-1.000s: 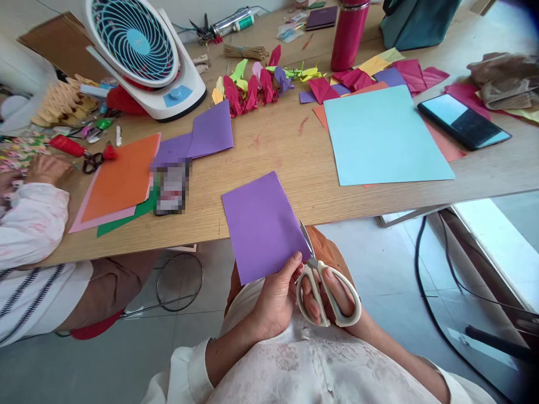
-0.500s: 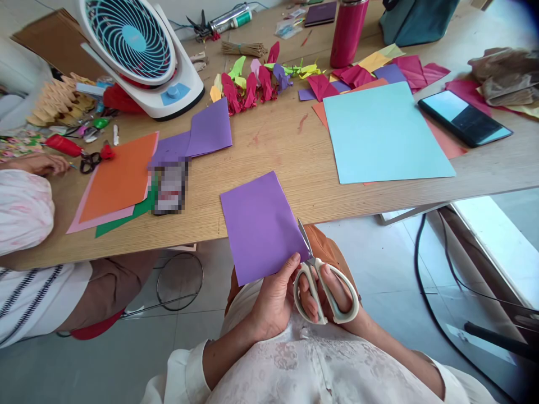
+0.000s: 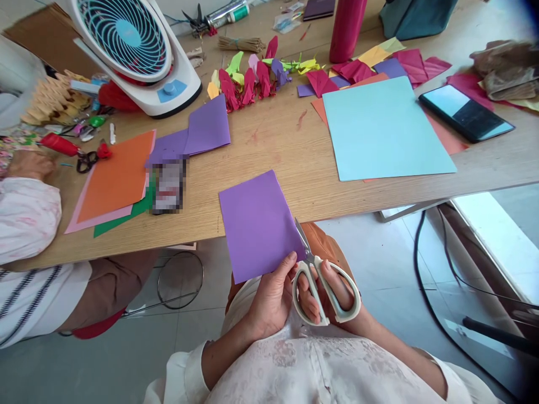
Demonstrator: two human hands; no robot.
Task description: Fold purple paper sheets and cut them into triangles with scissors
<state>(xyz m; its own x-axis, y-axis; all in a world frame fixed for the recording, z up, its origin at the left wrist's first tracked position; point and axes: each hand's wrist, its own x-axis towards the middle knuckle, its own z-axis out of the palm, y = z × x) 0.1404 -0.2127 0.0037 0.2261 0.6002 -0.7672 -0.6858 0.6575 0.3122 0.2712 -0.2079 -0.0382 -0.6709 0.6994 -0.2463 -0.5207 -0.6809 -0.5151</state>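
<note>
My left hand (image 3: 273, 297) pinches a sheet of purple paper (image 3: 261, 224) by its lower right corner, thumb on top. The paper's upper part reaches over the table edge. In my right hand (image 3: 339, 289) are white-handled scissors (image 3: 310, 264), with thumb and fingers through the loops. Their blades point up and away from me along the paper's right edge, near the left thumb. How far the lower blade passes under the paper is hidden.
On the table (image 3: 269, 146) lie light-blue paper (image 3: 383, 129), a phone (image 3: 465, 112), orange paper (image 3: 115, 177) and folded purple paper (image 3: 209, 126). Paper flowers (image 3: 248, 84), a fan (image 3: 135, 45) and a red bottle (image 3: 347, 31) stand farther back. A co-worker's sleeve (image 3: 27, 216) is at left.
The scissor handles have spread slightly wider, with the blades still at the paper's right edge. At left, the co-worker's hand has drawn back and curled. The view has shifted slightly.
</note>
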